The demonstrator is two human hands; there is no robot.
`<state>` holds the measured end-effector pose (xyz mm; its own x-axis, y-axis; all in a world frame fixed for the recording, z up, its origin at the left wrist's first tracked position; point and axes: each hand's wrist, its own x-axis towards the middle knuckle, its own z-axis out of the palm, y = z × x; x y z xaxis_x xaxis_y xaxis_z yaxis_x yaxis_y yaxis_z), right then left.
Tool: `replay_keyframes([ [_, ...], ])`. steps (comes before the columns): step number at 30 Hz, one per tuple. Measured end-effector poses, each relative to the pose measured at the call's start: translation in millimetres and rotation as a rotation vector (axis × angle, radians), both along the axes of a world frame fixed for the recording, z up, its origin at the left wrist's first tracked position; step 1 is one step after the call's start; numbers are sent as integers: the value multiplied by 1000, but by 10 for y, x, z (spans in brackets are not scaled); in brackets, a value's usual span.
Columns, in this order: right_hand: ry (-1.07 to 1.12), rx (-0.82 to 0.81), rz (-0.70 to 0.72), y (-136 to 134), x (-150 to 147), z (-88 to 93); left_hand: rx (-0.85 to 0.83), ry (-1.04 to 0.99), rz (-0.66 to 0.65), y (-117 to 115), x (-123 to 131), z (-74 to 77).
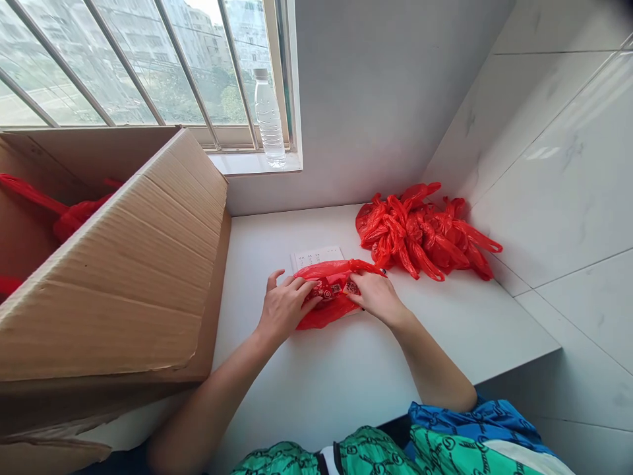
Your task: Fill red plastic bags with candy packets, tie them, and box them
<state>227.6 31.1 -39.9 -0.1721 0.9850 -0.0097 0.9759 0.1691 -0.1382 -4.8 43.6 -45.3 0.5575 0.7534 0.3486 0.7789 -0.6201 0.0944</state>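
Observation:
A red plastic bag lies on the white tabletop in front of me, its mouth spread. Inside it show red printed packets with white lettering and a code-like square; what they contain I cannot make out. My left hand is curled over the bag's left side, thumb and fingers gripping bag and contents. From the right, my right hand pinches the bag's edge beside the packets, some fingertips hidden in the plastic. Partly under the bag, a white sheet or pad with handwriting sticks out at the back.
A heap of knotted red plastic bags rests at the table's back right, against the tiled wall. A large open cardboard box holding more red bags stands on the left. A clear water bottle stands on the sill of the barred window.

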Motion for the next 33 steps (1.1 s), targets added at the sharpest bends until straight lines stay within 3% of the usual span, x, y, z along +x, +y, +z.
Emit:
replay_keyframes([
  [4,-68,1,-33,20,-53,-45,-19,44,37,24,-21,-61],
  [7,87,52,-60,5,-5,42,-21,26,62,38,-35,-62],
  [11,629,60,-40,-49,65,182,-42,-118,49,-3,-7,35],
  [14,1088,-87,71,-66,26,204,-140,-298,16,-70,36,148],
  [17,1335,-252,160,-64,-62,182,-281,-458,-8,-123,62,228],
  [20,1431,-318,163,-64,-132,156,-422,-600,7,-141,61,263],
  [24,1538,-302,92,-80,-206,125,-692,-901,7,-130,58,272],
  [27,1562,-265,125,-106,-283,106,-872,-1080,-20,-134,77,263],
  [30,1544,-173,155,-125,-331,85,-916,-1035,-42,-156,91,252],
  [33,1503,-130,148,-124,-303,65,-844,-888,-22,-165,74,253],
])
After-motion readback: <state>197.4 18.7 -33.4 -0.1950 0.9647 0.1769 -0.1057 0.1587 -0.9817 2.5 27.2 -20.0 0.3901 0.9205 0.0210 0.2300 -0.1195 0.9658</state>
